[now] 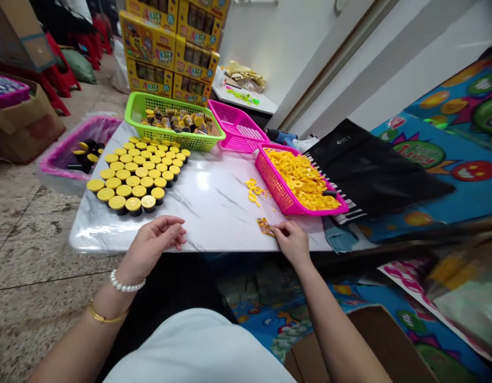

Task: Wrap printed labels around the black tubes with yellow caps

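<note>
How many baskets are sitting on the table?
3: a green basket at the back left, an empty pink basket right of it, and a pink basket of yellow rings nearer the right hand. None seems hidden.

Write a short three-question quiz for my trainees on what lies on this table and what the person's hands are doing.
1. True or false: the right hand touches a small orange patterned piece lying on the white marbled table.
2. What fills the pink plastic basket nearest that hand? A: yellow plastic rings. B: green bottle caps. C: white pearl beads.
3. Fill in the gap: the small dark jars standing in rows on the table's left part have ___ lids.

Key: 1 true; 2 A; 3 yellow.
</note>
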A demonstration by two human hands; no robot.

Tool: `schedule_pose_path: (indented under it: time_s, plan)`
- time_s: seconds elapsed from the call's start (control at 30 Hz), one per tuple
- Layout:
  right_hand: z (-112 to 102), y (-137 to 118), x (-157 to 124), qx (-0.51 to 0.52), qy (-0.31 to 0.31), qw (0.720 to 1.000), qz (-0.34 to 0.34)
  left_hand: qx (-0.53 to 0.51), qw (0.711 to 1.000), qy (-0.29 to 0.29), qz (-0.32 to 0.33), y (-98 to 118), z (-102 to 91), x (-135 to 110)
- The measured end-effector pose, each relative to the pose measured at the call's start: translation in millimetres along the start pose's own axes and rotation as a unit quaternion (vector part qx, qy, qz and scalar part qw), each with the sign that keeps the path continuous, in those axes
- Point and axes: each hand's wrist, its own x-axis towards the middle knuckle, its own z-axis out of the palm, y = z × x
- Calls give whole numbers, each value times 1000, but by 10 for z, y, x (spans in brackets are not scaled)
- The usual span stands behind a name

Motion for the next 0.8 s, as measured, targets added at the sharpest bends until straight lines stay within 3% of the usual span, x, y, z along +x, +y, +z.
schedule_pose_path:
  time_s: [0.1,0.23,0.33,0.4,0.5,0.8]
  plan:
    - [55,-344,-6,26,31,998,-49,33,999,15,9,-3,62,-103]
    - [284,-1130,-98,109,38,971,-210,41,999,21,20,-16,138,-254]
    - [485,-1703,-169,157,15,942,-295,35,986,121,106,6,146,-418]
    - [603,-1968,-203,181,19,928,-326,85,958,199,190,41,124,-553]
    - [756,-2197,-243,207,18,909,-361,171,926,232,243,77,69,-720]
    - [975,-2411,-435,214,5,873,-439,145,933,245,220,-67,-121,-731]
